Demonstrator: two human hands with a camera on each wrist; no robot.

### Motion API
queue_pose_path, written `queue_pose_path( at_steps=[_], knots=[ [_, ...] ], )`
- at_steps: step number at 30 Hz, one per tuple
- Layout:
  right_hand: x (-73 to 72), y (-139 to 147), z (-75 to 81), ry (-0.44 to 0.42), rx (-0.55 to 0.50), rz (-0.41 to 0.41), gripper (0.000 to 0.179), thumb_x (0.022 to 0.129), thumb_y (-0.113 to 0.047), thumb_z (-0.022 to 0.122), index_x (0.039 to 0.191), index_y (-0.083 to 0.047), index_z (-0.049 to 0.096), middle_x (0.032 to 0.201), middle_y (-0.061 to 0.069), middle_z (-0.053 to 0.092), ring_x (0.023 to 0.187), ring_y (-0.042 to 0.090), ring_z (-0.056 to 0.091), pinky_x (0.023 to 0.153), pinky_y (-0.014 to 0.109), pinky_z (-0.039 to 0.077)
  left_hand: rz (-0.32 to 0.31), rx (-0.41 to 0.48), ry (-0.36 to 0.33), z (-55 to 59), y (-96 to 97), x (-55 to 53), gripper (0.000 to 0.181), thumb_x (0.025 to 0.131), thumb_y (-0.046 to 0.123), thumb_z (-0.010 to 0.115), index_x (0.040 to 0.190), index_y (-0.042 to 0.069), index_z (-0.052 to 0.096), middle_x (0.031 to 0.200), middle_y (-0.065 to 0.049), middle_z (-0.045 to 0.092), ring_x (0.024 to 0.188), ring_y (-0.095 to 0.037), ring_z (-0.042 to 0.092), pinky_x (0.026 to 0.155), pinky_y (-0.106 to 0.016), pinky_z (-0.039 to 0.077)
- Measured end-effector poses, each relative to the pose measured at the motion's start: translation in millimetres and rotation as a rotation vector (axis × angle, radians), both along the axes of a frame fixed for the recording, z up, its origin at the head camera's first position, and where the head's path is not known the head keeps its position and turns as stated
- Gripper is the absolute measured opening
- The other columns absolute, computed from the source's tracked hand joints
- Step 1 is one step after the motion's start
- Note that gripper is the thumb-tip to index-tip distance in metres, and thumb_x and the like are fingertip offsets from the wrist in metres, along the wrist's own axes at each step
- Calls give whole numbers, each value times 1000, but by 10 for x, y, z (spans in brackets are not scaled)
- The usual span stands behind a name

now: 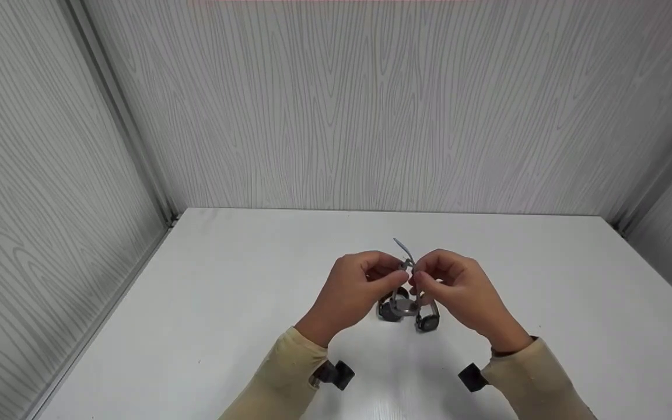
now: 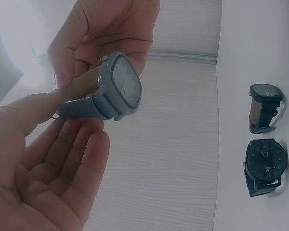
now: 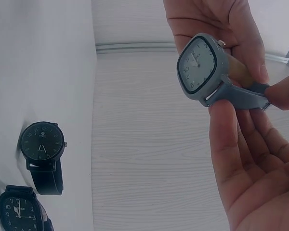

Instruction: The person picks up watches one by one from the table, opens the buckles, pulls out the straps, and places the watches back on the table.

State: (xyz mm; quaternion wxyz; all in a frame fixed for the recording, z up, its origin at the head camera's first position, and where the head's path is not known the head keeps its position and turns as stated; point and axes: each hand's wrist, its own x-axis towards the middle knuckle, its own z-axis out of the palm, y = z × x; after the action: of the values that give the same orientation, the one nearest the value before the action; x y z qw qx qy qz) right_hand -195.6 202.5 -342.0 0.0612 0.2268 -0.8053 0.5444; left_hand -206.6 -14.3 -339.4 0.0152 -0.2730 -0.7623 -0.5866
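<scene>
Between both hands, above the table, hangs a grey wristwatch [image 1: 404,307] with a rounded-square case and pale dial. Its dial [image 3: 197,66] shows numerals in the right wrist view. My left hand [image 1: 350,291] pinches one side of the strap near its end between thumb and fingers. From the other side, my right hand [image 1: 458,294] pinches the strap too. A loose strap end [image 1: 404,248] sticks up past the fingertips in the head view. Fingers hide most of the place where the two strap ends meet.
Two black wristwatches rest on the white table [image 1: 225,291] beyond the hands: one round [image 2: 266,161], one rounded-square [image 3: 20,211]. Pale wood-grain panels [image 1: 336,116] stand behind the table and at both sides.
</scene>
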Motion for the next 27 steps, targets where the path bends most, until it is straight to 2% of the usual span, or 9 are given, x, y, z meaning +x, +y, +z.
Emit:
queue_pose_path(
  at_steps=[11, 17, 27],
  knots=[
    [10, -11, 14, 1, 11, 8, 5, 100, -5, 65, 101, -1, 67, 93, 14, 69, 75, 19, 68, 67, 33, 61, 52, 69, 16, 7, -11, -14, 21, 97, 25, 75, 109, 8, 76, 95, 0, 75, 86, -13, 70, 80, -27, 58],
    [7, 2, 18, 3, 19, 8, 5, 100, -6, 65, 100, -2, 67, 92, 12, 69, 77, 19, 69, 68, 34, 61, 58, 92, 34, 13, -24, -18, 23, 98, 25, 74, 110, 6, 76, 96, 0, 75, 87, -15, 71, 80, -29, 59],
    [-4, 15, 23, -34, -26, -5, 6, 100, -3, 63, 100, 2, 66, 96, 22, 69, 79, 21, 71, 71, 36, 62, 104, 143, 51, 11, -44, -41, 26, 99, 27, 72, 113, 5, 74, 95, -1, 75, 87, -14, 71, 82, -30, 60]
  ],
)
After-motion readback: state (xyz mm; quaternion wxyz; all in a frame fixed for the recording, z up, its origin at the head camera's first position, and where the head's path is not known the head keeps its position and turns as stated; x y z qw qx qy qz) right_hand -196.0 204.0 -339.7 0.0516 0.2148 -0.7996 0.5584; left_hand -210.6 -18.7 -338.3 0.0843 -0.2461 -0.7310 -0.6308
